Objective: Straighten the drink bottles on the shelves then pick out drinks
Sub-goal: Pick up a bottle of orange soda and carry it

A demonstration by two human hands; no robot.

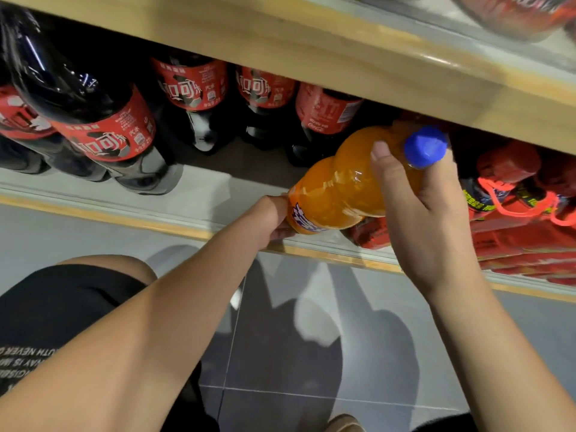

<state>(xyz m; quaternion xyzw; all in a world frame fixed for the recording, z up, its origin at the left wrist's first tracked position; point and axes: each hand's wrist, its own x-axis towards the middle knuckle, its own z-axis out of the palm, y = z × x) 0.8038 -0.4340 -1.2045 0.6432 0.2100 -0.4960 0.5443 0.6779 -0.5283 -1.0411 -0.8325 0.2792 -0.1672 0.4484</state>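
Head cam: L grip (274, 218) holds orange bottle (343, 185) base, R grip (427, 213) curled round neck.

Cola bottles (193, 88) stand left on the lower shelf (199, 194); soda bottle (339, 185) tilted at its front edge; wrapped packs (517, 241) right.

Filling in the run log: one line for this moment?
orange bottle: tilted at shelf front; left hand: holds lower end; right hand: grips neck by blue cap
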